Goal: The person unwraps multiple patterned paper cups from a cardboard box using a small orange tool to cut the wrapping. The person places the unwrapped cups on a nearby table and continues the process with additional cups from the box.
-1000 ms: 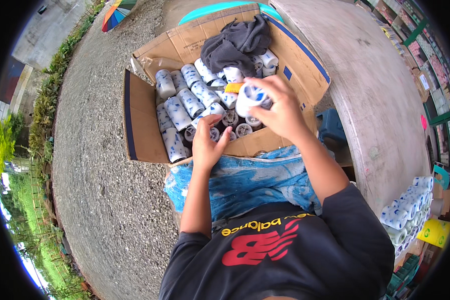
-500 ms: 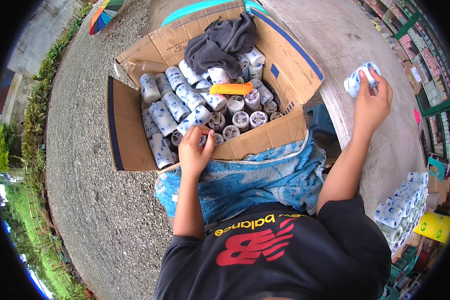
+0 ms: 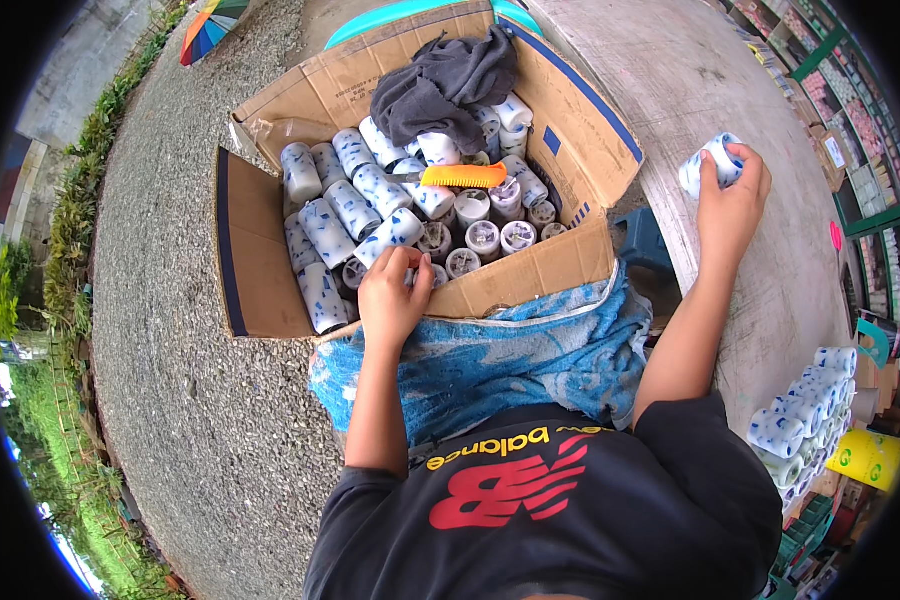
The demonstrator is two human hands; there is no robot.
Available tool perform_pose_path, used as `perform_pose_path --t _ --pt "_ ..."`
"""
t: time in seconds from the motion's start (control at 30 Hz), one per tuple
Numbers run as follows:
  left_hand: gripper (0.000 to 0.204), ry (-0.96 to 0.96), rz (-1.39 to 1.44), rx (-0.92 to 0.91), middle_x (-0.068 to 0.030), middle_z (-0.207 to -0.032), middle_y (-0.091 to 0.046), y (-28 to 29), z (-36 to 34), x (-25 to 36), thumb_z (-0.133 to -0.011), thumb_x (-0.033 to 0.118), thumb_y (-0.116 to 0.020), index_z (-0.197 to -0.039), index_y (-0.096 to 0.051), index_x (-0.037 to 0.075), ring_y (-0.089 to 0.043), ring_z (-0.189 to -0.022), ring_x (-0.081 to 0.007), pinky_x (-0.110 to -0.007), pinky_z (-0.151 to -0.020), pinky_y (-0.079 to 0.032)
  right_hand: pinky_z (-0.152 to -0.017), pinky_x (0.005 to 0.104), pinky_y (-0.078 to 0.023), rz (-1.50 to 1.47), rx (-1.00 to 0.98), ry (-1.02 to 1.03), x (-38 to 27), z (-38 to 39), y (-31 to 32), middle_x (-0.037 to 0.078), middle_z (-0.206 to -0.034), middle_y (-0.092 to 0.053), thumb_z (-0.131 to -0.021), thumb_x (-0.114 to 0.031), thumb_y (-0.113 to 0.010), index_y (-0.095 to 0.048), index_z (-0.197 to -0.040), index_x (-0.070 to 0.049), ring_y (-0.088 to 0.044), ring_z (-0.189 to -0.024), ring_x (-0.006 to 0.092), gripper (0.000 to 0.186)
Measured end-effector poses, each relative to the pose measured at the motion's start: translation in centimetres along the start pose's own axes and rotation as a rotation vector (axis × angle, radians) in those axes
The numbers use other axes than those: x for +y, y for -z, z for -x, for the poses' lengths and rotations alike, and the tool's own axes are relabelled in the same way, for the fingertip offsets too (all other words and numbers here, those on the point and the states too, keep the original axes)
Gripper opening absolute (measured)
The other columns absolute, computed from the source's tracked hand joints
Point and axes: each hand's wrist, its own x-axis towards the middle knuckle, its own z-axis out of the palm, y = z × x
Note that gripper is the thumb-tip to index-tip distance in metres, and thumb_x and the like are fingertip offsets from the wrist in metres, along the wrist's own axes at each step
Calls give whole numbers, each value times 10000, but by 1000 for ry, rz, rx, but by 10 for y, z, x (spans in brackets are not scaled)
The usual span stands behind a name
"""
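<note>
Presently the right hand grasps a white-and-blue cup, fingers wrapped round its side, at the right of the frame over the concrete slab, well apart from the box. The left hand reaches over the box's near flap, fingers curled down among the cups; whether it grips one I cannot tell. An orange brush and grey cloth lie on top. More cups stand stacked at lower right, by the slab's edge. Bare slab surrounds the held cup, giving free room.
</note>
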Motion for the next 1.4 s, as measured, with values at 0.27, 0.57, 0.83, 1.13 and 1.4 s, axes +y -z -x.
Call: perform_pose_path --t 0.27,0.57,0.83,1.13,1.4 --pt "126 15 -106 -49 -86 -767 -624 2 1 4 -843 153 -646 -790 -605 46 -635 -693 -260 -356 -613 -489 -793 377 -467 -509 -144 368 -75 47 -22 80 -874 -607 -765 -25 -687 -595 -860 -74 -587 -876 281 141" --pt "125 -1 -164 -29 -71 -760 -633 0 0 1 -821 173 -660 -791 -611 62 -639 -674 -260 -365 -608 -494 -738 390 -552 123 -1184 557 -123 119 -149 143 -974 -668 -737 -409 -754 -698 -924 -28 -677 -877 309 428" --pt "135 -15 -151 1 -71 -762 -638 -3 0 0 -825 183 -661 -784 -611 65 -637 -654 -255 -358 -586 -495 -843 378 -516 169 -1076 531 -119 122 -147 98 -1185 -558 -635 -399 -823 -666 -1017 -45 -529 -1150 250 544" --pt "257 4 -90 -3 -55 -869 -637 -1 1 2 -780 193 -714 -954 -579 60 -658 -739 -207 -324 -625 -512 -781 404 -512 -481 -944 263 -100 93 -106 159 -965 -657 -640 -293 -807 -597 -1006 -36 -650 -877 319 494" --pt "765 -89 57 -11 -127 -1057 -615 6 -6 4 -636 281 -841 -1271 -476 61 -610 -1017 -273 -375 -762 -522 -782 272 -499 -1264 -1457 -204 -104 116 -102 63 -1106 -612 -773 -103 -764 -583 -1167 -34 -591 -928 126 439"
